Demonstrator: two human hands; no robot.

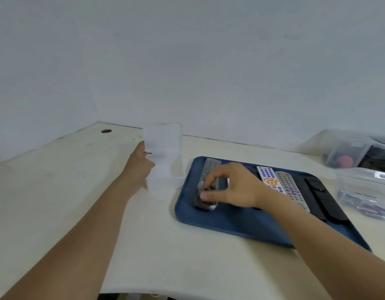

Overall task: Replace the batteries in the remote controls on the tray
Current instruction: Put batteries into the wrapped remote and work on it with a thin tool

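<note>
Only the head view here. The blue tray (219, 221) sits toward the right half of the desk (144, 245), its near right corner close to the desk's front edge. On it there's a row of remote controls: a grey one with a dark lower end (209, 180) along the tray's left side, then a white one with orange and purple buttons (268, 177), a grey one with purple buttons (290, 187) and a couple of black ones (323, 198) toward the tray's right edge.

The right hand (232, 187) is down on that left-most remote, fingers curled over its lower end with the thumb against its near side (looks like a grip to lift it, or to get at the battery cover, can't tell which). The left hand (139, 163) is out by the back of the desk, gripping the left side of a clear plastic case (165, 156) with its lid standing open, probably steadying it so batteries can go in or out. Can't see anything inside it, too washed out.

Room-wise: lots of bare desk left of the tray and in front of the case. The right side is tighter, with clear storage boxes (365, 191) just beside the tray's right edge and more at the back right corner.
</note>
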